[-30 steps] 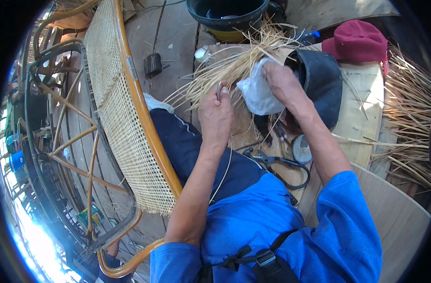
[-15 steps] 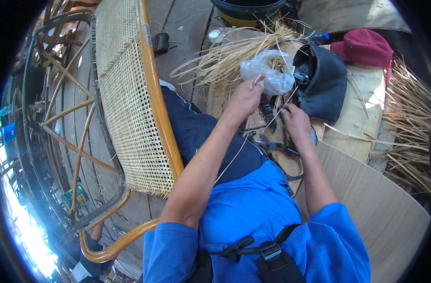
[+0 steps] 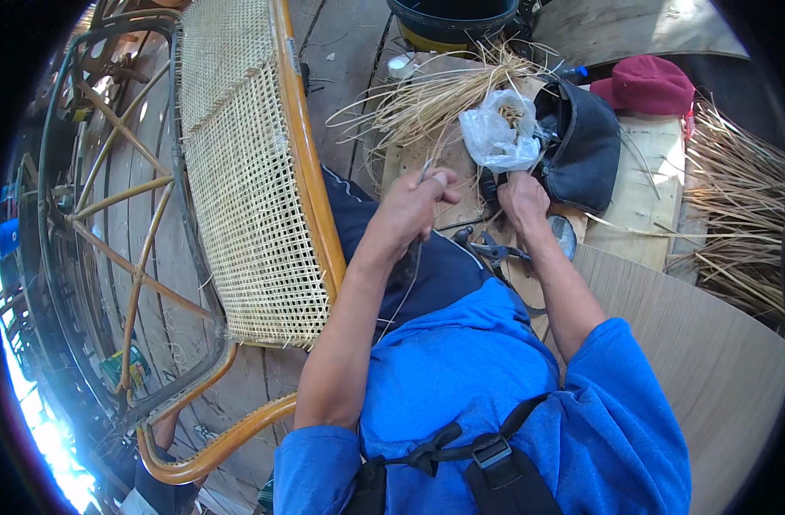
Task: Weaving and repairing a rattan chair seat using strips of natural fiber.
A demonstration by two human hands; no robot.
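My left hand (image 3: 409, 210) is closed near my thigh. A thin grey pointed tool (image 3: 425, 170) sticks up from its fingers; its exact kind is unclear. From below that hand a narrow cane strand (image 3: 403, 300) trails down to my lap. My right hand (image 3: 524, 204) is closed just below a clear plastic bag (image 3: 500, 142) with cane bits inside, beside a black pouch (image 3: 581, 146). Its fingertips are hidden, so whatever it grips cannot be made out. Dark-handled pliers (image 3: 500, 251) lie just below it on the board.
To my left stands a wooden chair frame (image 3: 311, 180) with a woven cane panel (image 3: 246, 189). A bundle of loose cane (image 3: 435, 103), a dark bucket (image 3: 452, 21) and a maroon cap (image 3: 650, 86) lie ahead. More cane strips (image 3: 740, 197) are piled at right, past a curved wooden board (image 3: 684, 335).
My left hand has drawn down and left from the plastic bag, with the pointed tool in it. My right hand has shifted slightly and turned, closing near the pouch.
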